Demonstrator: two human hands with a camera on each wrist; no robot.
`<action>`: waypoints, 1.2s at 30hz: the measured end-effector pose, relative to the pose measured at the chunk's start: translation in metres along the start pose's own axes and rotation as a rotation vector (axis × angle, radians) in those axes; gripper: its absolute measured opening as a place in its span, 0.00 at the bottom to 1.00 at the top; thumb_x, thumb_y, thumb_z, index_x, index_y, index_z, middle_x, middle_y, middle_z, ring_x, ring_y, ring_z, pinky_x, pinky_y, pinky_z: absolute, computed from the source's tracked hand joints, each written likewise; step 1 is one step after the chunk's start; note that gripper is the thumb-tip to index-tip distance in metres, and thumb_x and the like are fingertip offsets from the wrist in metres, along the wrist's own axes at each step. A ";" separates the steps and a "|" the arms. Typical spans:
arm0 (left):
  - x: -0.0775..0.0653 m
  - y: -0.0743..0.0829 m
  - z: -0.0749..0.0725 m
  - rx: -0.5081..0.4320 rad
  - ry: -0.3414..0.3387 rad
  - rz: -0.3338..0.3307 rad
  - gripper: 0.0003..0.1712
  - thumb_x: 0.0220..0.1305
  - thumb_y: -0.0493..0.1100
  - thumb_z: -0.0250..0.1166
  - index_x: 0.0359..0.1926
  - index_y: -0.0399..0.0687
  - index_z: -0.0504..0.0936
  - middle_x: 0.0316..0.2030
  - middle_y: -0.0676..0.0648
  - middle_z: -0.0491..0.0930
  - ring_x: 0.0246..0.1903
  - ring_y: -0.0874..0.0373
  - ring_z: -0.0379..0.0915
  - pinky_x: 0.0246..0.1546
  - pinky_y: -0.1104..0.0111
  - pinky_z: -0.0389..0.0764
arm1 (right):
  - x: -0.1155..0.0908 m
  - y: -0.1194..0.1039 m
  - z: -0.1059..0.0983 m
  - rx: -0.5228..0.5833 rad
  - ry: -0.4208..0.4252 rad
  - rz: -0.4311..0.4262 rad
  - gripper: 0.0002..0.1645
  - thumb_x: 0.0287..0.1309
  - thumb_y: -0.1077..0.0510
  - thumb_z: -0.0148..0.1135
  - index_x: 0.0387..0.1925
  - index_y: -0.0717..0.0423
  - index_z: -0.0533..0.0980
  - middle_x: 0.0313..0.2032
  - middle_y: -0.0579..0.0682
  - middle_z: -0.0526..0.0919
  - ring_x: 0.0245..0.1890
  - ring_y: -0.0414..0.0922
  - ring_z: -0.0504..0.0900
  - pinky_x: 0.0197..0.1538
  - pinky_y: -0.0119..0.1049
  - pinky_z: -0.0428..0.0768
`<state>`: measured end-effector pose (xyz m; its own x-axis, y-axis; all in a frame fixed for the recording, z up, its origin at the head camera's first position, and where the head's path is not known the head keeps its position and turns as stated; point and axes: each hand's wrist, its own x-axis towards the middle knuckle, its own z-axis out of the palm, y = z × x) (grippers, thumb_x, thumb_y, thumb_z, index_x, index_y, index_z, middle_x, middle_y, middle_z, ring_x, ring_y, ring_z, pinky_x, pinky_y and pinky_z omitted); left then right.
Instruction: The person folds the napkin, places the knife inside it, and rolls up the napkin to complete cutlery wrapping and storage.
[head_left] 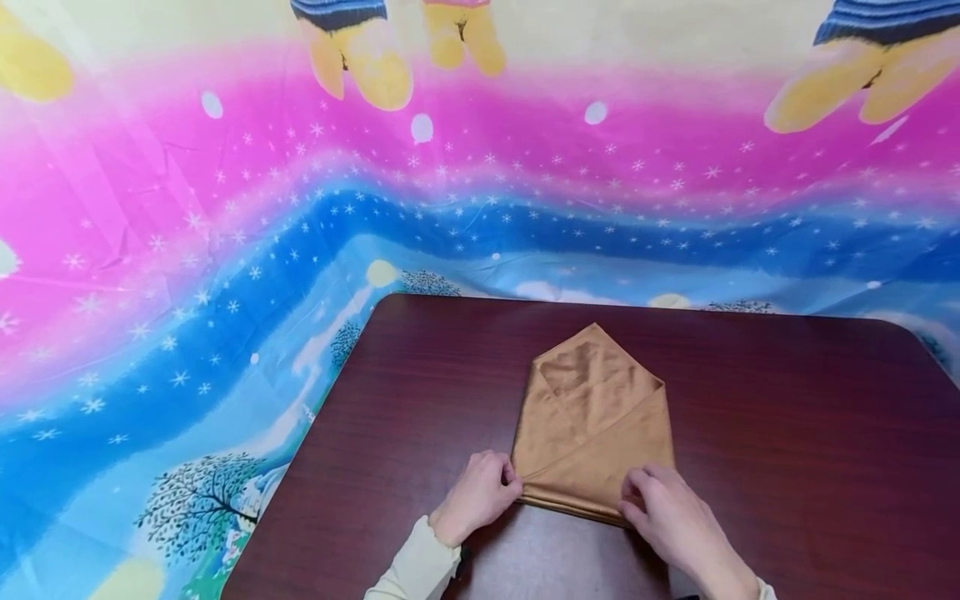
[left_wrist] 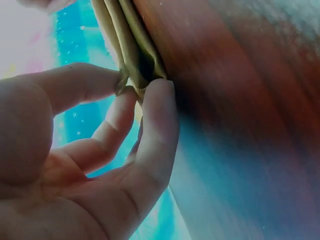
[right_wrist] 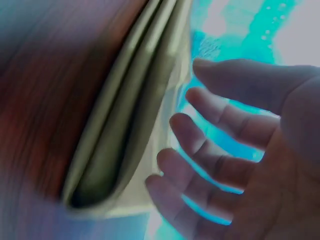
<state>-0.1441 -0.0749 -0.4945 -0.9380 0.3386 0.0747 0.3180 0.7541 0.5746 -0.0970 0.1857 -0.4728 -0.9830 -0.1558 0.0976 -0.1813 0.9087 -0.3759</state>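
A golden-brown satin cloth (head_left: pixel 592 425), folded in several layers, lies on the dark red-brown table (head_left: pixel 795 433). Its far end rises to a point, and a diagonal fold crosses its top. At the near left corner, my left hand (head_left: pixel 483 492) pinches the cloth's edge between thumb and fingertips; the left wrist view shows the stacked folds (left_wrist: pixel 127 45) at those fingertips. My right hand (head_left: pixel 675 512) is at the near right corner. In the right wrist view its fingers (right_wrist: pixel 187 132) are loosely bent and spread beside the layered edge (right_wrist: pixel 135 90), with nothing between thumb and fingers.
Behind the table and along its left side hangs a printed backdrop (head_left: pixel 450 183) in pink and blue with snowflakes. The table's rounded far left corner (head_left: pixel 390 304) stands close to it. Pale sleeves (head_left: pixel 420 562) cover the person's forearms.
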 end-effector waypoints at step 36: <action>-0.003 0.007 0.006 0.499 -0.022 0.491 0.06 0.49 0.37 0.68 0.24 0.55 0.83 0.27 0.58 0.73 0.27 0.64 0.72 0.26 0.75 0.73 | -0.016 0.029 0.020 -0.173 0.169 -0.135 0.21 0.38 0.57 0.77 0.23 0.43 0.69 0.27 0.40 0.67 0.30 0.41 0.68 0.23 0.35 0.68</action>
<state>-0.1381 -0.0671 -0.4953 -0.6682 0.7135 0.2108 0.7346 0.6775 0.0357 -0.0874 0.2067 -0.5034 -0.9285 -0.2264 0.2942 -0.2883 0.9391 -0.1872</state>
